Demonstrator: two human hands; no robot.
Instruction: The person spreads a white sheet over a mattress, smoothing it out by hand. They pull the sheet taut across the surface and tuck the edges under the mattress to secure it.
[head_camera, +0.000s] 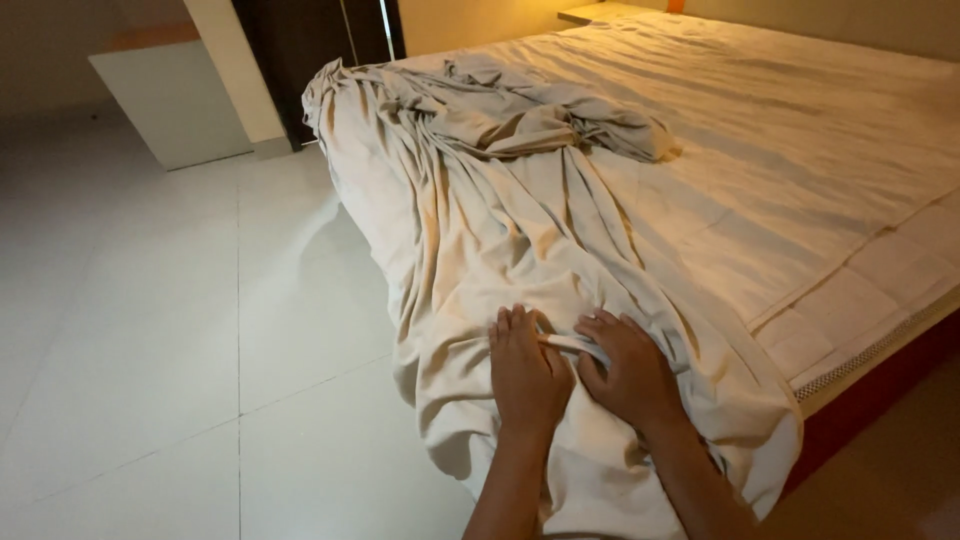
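A: Hands status?

B: Both low centre of frame, side by side on the beige sheet (480, 230). Left hand (525, 375) lies flat, fingers pressed together, palm down on the cloth. Right hand (632, 378) has its fingers curled over a narrow white strip (575, 344) that runs between the two hands; looks like a pinch on it, and the left hand's fingers touch its other end.

A: Sheet position?

B: Bunched and wrinkled, draped over the bed's near corner down to the white tiled floor (150, 330). A crumpled heap sits upper centre. Right side: mattress (850, 300) with a flatter sheet, quilted edge exposed at right, red bed base (860, 410) under it.

A: Containers, packages, labels?

B: Only a dark cabinet (310, 50) at upper centre-left, doors closed, contents not visible. A white panel (170, 100) leans at upper left.
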